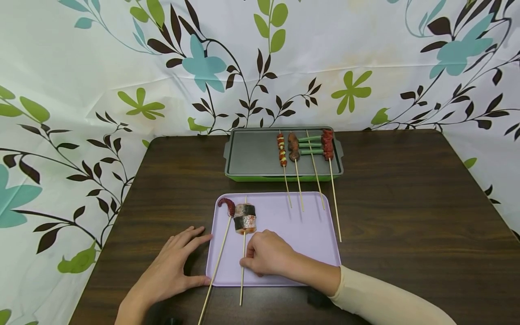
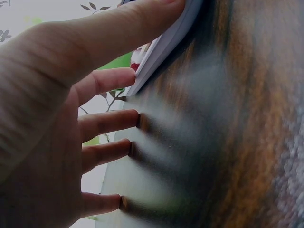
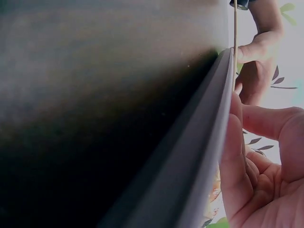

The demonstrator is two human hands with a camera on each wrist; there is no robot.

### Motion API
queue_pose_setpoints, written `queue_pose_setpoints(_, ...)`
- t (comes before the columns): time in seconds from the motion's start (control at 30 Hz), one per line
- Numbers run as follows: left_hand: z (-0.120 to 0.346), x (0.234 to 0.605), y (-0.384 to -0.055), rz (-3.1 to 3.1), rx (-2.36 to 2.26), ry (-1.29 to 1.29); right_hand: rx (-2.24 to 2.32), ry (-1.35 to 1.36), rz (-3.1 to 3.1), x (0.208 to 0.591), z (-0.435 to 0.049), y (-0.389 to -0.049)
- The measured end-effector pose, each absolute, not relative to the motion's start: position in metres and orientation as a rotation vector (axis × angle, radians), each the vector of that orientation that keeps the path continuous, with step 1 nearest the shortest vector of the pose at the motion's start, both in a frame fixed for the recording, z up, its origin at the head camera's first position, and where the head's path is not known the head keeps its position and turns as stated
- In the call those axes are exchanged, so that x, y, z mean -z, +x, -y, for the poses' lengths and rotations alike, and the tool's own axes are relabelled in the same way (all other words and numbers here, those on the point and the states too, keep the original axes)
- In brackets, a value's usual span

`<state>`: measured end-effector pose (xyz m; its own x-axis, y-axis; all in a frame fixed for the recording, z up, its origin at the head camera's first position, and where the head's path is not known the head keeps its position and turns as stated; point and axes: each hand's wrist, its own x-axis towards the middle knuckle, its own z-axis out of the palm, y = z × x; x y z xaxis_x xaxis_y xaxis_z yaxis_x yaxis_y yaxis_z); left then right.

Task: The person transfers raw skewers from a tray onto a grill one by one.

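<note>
On the lavender tray (image 1: pixel 296 225) lies a skewer of fish pieces (image 1: pixel 245 219) with dark, silvery skin. My right hand (image 1: pixel 271 255) pinches its wooden stick between thumb and fingers, low over the tray. Left of it is a skewer with a dark red, curled tentacle (image 1: pixel 227 206), its stick running past the tray's front edge. My left hand (image 1: pixel 172 264) has its fingers spread, thumb and index fingertip at the tray's left rim. In the left wrist view its other fingertips (image 2: pixel 128 147) rest on the table. The tray's side (image 3: pixel 190 166) hides part of the right hand's work in the right wrist view.
Behind the tray stands a grey-topped green grill (image 1: pixel 252 153). Across its right half lie a red-and-yellow skewer (image 1: pixel 282 149), a brown meat skewer (image 1: pixel 294 146), a green vegetable skewer (image 1: pixel 310 145) and a red meat skewer (image 1: pixel 327 144). Their sticks overhang the front. A patterned cloth (image 1: pixel 284 67) hangs behind the dark wooden table (image 1: pixel 406 203).
</note>
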<state>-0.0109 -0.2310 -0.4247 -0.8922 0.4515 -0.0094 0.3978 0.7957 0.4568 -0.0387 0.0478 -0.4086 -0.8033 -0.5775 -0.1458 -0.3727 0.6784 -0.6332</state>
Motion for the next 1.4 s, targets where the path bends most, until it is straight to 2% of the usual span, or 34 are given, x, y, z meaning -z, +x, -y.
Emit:
queue_pose_setpoints(0.8, 0.23, 0.424, -0.01, -2.866, -0.695, 0.686, 1.07, -0.553, -2.347, 0.411, -0.082, -0.041)
queue_pose_setpoints(1.4, 0.23, 0.422, -0.011, -2.845, -0.68, 0.658, 1.193, -0.496, -2.281, 0.413, -0.09, -0.04)
